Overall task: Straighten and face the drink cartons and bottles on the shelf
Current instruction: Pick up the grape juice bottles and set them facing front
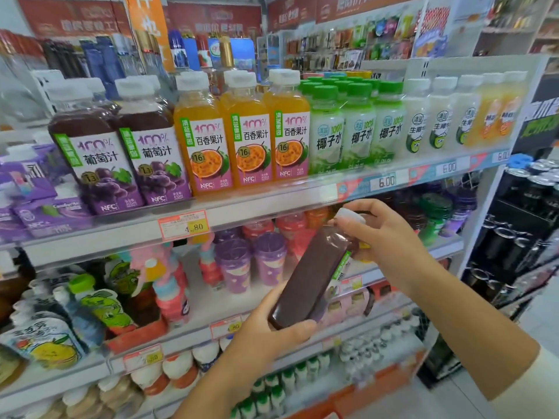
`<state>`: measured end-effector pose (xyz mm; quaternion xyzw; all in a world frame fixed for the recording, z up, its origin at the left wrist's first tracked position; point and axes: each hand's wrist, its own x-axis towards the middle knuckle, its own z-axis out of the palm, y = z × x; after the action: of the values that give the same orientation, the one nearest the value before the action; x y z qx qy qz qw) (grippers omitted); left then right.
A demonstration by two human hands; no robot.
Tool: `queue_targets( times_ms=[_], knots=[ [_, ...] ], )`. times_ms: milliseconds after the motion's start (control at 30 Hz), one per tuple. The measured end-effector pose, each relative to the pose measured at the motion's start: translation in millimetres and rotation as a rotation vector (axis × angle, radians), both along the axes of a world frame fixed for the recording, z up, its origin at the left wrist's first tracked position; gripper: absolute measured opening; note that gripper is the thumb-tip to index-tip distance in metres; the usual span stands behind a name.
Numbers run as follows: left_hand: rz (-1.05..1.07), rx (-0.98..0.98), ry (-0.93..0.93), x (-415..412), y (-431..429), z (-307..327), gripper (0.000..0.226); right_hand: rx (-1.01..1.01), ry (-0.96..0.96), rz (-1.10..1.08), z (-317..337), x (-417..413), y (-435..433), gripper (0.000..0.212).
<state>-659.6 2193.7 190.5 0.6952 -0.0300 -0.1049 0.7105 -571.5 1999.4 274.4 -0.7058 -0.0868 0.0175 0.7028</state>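
Note:
A dark purple grape juice bottle (308,279) with a white cap is off the shelf and tilted, its cap pointing up and right. My left hand (272,331) grips its base from below. My right hand (384,237) holds its neck and cap end. On the top shelf (272,204) stand two grape juice bottles (121,158) at the left, three orange passion fruit bottles (245,137) beside them, then green-capped coconut water bottles (354,128) and white-capped bottles (438,116). Purple cartons (33,201) lie at the far left.
Lower shelves hold pouches (42,343), purple cups (251,264), pink bottles and small bottles. Price tags run along the shelf edges. A black rack of cans (526,225) stands at the right end of the shelving. An aisle floor shows at bottom right.

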Motion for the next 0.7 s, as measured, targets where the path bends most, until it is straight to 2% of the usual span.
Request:
queue_targets(
  times_ms=[100, 167, 233, 333, 400, 467, 533, 633, 700],
  knots=[
    [-0.111, -0.269, 0.195, 4.7, 4.6, -8.9, 0.070, 0.139, 0.000, 0.047, -11.6, -5.4, -4.0, 0.039],
    [-0.112, -0.264, 0.217, 4.7, 1.7, -10.0, 0.070, 0.213, 0.011, 0.080, -17.1, -7.7, -5.9, 0.044],
    [-0.044, -0.120, 0.130, 4.0, -4.2, -7.9, 0.072, 0.209, 0.026, 0.078, -17.2, -9.5, -9.6, 0.046],
    [0.195, 0.198, -0.061, 1.8, -13.6, -2.2, 0.059, 0.064, 0.036, -0.014, -16.1, -11.3, -15.1, 0.025],
    [0.270, 0.288, -0.198, 0.5, -18.5, -4.2, 0.065, 0.054, 0.052, -0.105, -19.1, -10.3, -17.1, 0.020],
    [0.270, 0.309, -0.258, -1.7, -21.3, -4.1, 0.070, 0.089, 0.051, -0.162, -22.5, -10.8, -18.5, 0.017],
    [0.215, 0.219, -0.172, -1.5, -20.4, -2.1, 0.070, 0.117, 0.034, -0.175, -25.8, -11.2, -21.1, 0.015],
    [0.081, -0.143, 0.057, 1.8, -13.6, -5.2, 0.076, 0.188, 0.002, -0.127, -30.1, -15.0, -23.5, 0.015],
    [-0.008, -0.309, 0.180, 1.3, -11.4, -9.7, 0.075, 0.228, 0.005, -0.093, -32.8, -17.6, -23.2, 0.017]
  ],
)
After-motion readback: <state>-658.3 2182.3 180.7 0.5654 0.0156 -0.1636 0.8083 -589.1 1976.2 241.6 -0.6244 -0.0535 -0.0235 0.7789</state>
